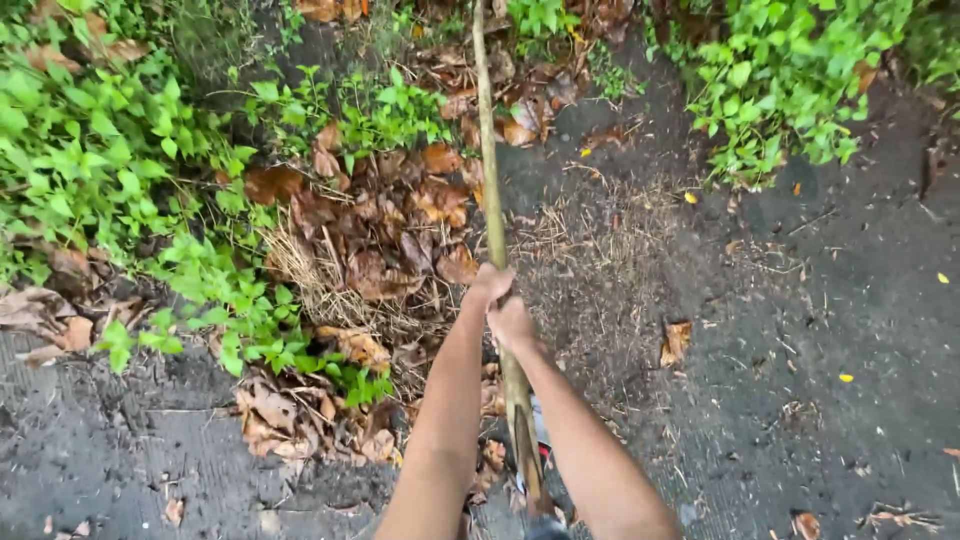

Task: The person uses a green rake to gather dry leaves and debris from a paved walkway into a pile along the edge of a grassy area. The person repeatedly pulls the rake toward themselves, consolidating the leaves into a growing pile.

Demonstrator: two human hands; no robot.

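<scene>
Both hands closed on the pole, leaves partly gathered.

I had my left hand [488, 285] and right hand [512, 325] wrapped tight around the long wooden pole [491, 180], left just above right. Left of the pole, brown dry leaves [385, 235] lay heaped against the green plants [110, 170]; right of it the dark ground [800, 330] held only scattered leaves.

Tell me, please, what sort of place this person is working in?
Most likely an outdoor garden path or yard: dark paved ground, a heap of dry brown leaves and green weeds alongside.
</scene>
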